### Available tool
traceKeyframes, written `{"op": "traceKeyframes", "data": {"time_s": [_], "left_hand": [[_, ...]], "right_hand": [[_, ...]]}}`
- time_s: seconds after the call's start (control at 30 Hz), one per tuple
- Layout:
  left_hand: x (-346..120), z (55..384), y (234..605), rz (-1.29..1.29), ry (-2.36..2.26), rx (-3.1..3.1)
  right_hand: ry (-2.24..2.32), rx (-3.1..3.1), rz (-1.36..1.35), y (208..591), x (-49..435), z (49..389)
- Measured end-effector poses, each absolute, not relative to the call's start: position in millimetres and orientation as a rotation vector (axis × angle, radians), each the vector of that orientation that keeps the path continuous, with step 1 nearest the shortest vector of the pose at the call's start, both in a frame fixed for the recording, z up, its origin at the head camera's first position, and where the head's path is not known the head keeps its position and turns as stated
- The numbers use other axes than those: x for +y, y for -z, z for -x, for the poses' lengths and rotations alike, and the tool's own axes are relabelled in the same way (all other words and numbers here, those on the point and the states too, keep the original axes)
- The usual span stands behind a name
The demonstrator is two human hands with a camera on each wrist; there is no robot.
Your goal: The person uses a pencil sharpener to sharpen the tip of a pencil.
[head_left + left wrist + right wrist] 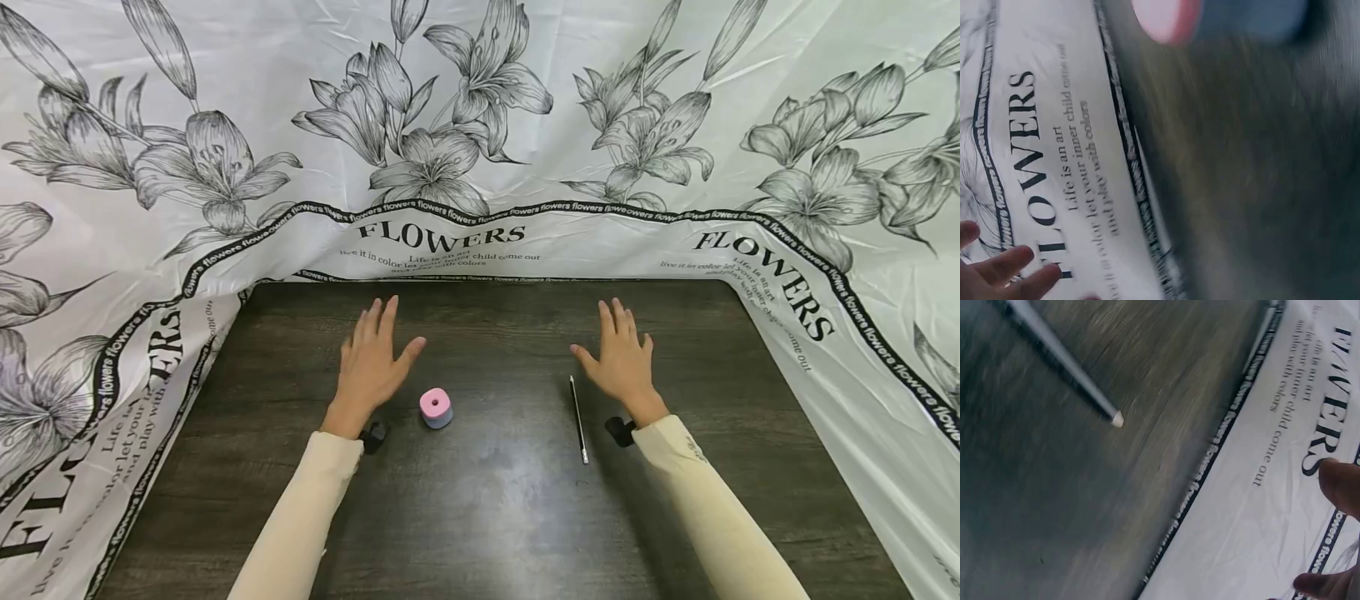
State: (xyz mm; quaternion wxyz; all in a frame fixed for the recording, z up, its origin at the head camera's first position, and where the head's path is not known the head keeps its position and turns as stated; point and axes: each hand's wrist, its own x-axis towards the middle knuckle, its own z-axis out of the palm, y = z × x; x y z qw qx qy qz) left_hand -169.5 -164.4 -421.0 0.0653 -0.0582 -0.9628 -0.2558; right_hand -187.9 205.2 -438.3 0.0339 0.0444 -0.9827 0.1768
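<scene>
My left hand (369, 360) hovers over the left part of the table, fingers straight and thumb spread, holding nothing. Just to the right of its wrist stands a small pencil sharpener (436, 407), pink on top with a hole and blue-grey below; its side shows at the top of the left wrist view. My right hand (621, 357) has its fingers extended and thumb out, with nothing in it. A dark pencil (579, 421) lies to the left of that hand, its sharpened tip (1117, 419) pointing away from me.
The dark wood-grain table (502, 333) is bordered at the back and sides by a white cloth (555, 167) with flower drawings and lettering. Black wrist camera mounts (619, 431) sit at both cuffs. Cream sleeves (307, 508) cover the forearms.
</scene>
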Motion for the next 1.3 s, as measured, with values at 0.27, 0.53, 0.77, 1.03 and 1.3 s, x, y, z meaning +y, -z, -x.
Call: {"op": "traceKeyframes", "data": {"time_s": [0.27,0.53,0.77,1.03,1.3], "left_hand": [[-174,154,439,0.272,1.448,-2.657],[-176,129,477,0.288,1.674,-2.622],[-162,118,495,0.145,1.649,-2.727],[-146,116,510,0.142,1.636,-2.704],[-137,115,518,0.024,1.539,-2.687]], "right_hand": [[-1.06,-3.019,-0.042,444,209,172],[-1.092,-3.088,0.009,465,195,152],[-1.047,-3.08,0.064,482,189,140],[-1.064,-3.108,0.146,493,185,127],[-1.042,-3.05,0.111,500,180,123]]}}
